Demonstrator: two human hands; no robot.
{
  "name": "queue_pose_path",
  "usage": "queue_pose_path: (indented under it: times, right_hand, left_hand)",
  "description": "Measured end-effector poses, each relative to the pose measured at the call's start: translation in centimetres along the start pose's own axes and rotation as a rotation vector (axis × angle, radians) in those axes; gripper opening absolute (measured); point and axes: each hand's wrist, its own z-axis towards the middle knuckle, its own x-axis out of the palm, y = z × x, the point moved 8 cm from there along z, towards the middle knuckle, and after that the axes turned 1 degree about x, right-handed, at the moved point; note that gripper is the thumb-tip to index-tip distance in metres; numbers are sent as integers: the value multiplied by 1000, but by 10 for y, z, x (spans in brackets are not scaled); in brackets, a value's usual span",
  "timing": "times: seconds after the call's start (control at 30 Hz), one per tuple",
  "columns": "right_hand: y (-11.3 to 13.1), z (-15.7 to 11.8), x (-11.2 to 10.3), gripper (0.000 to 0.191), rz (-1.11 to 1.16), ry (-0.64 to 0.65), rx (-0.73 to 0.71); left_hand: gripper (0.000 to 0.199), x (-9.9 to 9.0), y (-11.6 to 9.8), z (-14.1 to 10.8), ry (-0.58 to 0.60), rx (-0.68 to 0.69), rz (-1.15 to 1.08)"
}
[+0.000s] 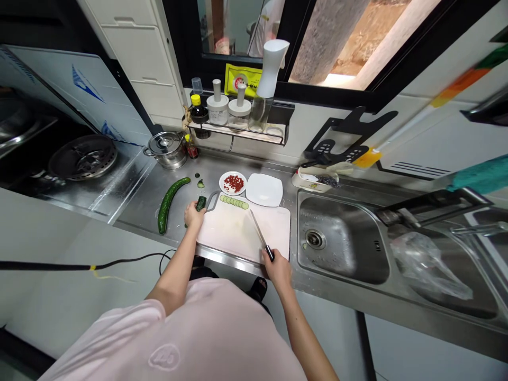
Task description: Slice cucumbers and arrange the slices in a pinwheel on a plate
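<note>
My left hand [193, 216] is closed round a short piece of cucumber [201, 202] at the left edge of the pink cutting board [226, 238], beside its grey handle [213, 201]. The black handle of a kitchen knife [259, 232] is gripped in my right hand [279, 267], with the blade pointing away over the board. Along the board's far edge lies a row of cucumber slices [234, 201]. A whole cucumber [170, 203] rests on the steel counter to the left. Small cucumber scraps [200, 183] lie just beyond my left hand.
Behind the board stand a plate of chopped red pieces [233, 183] and a white square plate [264, 190]. To the right is a steel sink [345, 238]. A lidded pot [166, 150] stands at the back left, below a rack of jars [238, 129]. A pan [83, 157] sits farther left.
</note>
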Motion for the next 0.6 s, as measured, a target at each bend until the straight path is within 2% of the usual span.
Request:
queue_pose_path:
  times: [0.27, 0.4, 0.5, 0.6]
  right_hand:
    - [0, 0, 0, 48, -5, 4, 10]
    - [-1, 1, 1, 48, -21, 6, 12]
    - [-2, 2, 0, 48, -41, 20, 16]
    - [-1, 3, -1, 48, -62, 23, 14]
  left_hand:
    - [45, 3, -3, -3, 19, 24, 50]
    - [54, -4, -7, -8, 2, 14, 80]
    - [55, -15, -21, -16, -83, 78, 101]
    - [46, -15, -49, -28, -122, 240, 65]
